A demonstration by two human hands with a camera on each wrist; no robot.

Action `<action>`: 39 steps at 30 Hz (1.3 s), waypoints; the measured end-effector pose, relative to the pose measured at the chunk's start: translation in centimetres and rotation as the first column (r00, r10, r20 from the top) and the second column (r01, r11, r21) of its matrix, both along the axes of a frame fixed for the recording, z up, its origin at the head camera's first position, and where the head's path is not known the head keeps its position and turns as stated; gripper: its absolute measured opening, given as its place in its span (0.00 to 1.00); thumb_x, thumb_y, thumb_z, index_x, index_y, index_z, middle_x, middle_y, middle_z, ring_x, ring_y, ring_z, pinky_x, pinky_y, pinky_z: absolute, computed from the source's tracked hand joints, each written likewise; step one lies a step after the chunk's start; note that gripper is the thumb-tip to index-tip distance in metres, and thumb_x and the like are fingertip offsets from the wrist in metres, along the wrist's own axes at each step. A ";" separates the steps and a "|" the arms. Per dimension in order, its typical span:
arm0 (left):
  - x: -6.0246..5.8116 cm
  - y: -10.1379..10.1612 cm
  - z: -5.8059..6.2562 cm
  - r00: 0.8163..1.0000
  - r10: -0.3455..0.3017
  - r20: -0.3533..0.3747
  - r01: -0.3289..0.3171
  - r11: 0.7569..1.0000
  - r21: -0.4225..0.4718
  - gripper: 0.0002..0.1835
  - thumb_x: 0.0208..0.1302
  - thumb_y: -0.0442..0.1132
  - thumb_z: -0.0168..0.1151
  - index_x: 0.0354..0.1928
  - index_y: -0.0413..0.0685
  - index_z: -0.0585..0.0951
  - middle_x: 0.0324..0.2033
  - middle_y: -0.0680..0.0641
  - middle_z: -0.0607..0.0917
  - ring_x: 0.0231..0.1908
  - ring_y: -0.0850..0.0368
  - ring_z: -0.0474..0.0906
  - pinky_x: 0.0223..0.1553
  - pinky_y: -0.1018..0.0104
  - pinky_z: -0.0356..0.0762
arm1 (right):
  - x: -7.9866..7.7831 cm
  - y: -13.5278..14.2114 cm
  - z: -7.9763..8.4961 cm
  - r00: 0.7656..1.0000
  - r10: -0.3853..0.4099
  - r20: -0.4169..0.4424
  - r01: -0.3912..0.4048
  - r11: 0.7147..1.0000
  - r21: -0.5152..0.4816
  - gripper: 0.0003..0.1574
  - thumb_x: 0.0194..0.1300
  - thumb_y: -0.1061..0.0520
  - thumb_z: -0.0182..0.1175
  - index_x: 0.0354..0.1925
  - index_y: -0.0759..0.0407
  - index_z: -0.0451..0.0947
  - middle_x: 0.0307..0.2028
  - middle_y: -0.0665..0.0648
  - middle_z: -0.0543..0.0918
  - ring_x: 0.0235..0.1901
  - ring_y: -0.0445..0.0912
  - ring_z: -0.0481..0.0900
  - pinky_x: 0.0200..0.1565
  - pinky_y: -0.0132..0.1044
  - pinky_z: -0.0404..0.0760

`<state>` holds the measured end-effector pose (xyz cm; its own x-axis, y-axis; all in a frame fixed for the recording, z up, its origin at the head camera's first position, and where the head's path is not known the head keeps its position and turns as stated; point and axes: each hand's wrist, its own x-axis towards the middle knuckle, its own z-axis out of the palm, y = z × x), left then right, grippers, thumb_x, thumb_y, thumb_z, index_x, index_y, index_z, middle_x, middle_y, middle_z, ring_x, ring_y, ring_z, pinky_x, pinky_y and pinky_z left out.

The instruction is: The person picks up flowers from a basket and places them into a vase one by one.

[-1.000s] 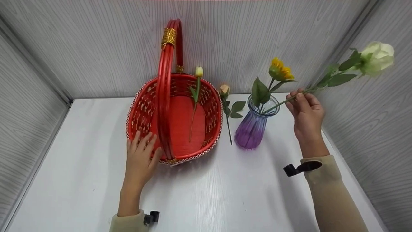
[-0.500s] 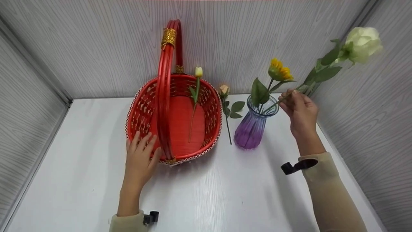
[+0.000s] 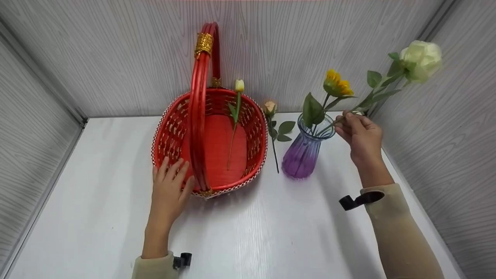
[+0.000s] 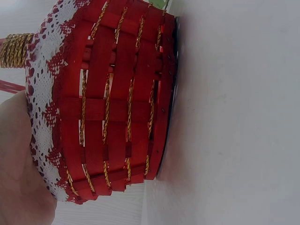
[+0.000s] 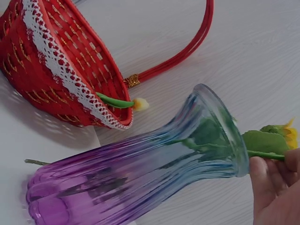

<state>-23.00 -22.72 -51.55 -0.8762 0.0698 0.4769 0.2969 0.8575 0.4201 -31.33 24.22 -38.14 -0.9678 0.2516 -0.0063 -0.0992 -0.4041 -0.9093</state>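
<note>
My right hand [image 3: 362, 135] pinches the green stem of a white rose [image 3: 421, 62] close beside the vase mouth. The rose leans to the right, its lower stem inside the blue-to-purple glass vase [image 3: 300, 159]. A yellow sunflower [image 3: 336, 83] with green leaves stands in that same vase; in the right wrist view the sunflower [image 5: 288, 133] shows just past the rim. My left hand [image 3: 168, 193] rests on the near left rim of a red woven basket [image 3: 221, 155], fingers spread over its edge. White lace [image 4: 44, 93] trims the rim beside the palm.
A pale yellow tulip [image 3: 239, 86] leans inside the basket, stem on its floor. Between basket and vase, a peach rose [image 3: 270, 107] lies with its leaves on the white table [image 3: 252, 240]. The basket's tall handle [image 3: 198, 108] arches upward. Grey panels stand behind and at both sides.
My right hand has moved left to the vase rim. The white rose's head has swung left with it. My left hand and the basket have stayed put.
</note>
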 end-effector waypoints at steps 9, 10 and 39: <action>-0.1 0.0 -0.2 1.000 -0.009 -0.008 0.009 1.000 0.020 0.27 0.73 0.52 0.53 0.66 0.46 0.77 0.65 0.39 0.76 0.74 0.37 0.54 0.73 0.34 0.39 | 0.3 1.3 1.7 0.976 0.164 0.143 -0.178 0.980 0.093 0.09 0.64 0.62 0.67 0.41 0.68 0.85 0.31 0.61 0.89 0.32 0.48 0.90 0.41 0.36 0.86; -0.1 0.0 -0.2 1.000 -0.009 -0.001 0.009 1.000 0.021 0.27 0.73 0.53 0.52 0.66 0.46 0.76 0.65 0.40 0.76 0.74 0.37 0.54 0.74 0.34 0.39 | 0.3 1.3 1.8 0.972 0.175 0.154 -0.193 0.975 0.109 0.09 0.64 0.62 0.67 0.41 0.68 0.85 0.31 0.61 0.89 0.32 0.48 0.90 0.40 0.36 0.86; 0.0 0.0 -0.1 1.000 -0.009 -0.014 0.009 1.000 0.016 0.27 0.72 0.52 0.53 0.65 0.44 0.77 0.65 0.39 0.76 0.74 0.37 0.55 0.74 0.34 0.39 | 2.9 -0.5 -0.3 0.951 0.251 0.181 -0.279 0.948 0.151 0.12 0.65 0.60 0.67 0.42 0.70 0.84 0.31 0.58 0.89 0.29 0.46 0.89 0.37 0.35 0.87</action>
<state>-23.02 -22.69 -51.61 -0.8686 0.0695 0.4906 0.3105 0.8479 0.4297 -28.41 23.70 -38.42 -0.9897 -0.0034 -0.1430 0.1398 -0.2322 -0.9626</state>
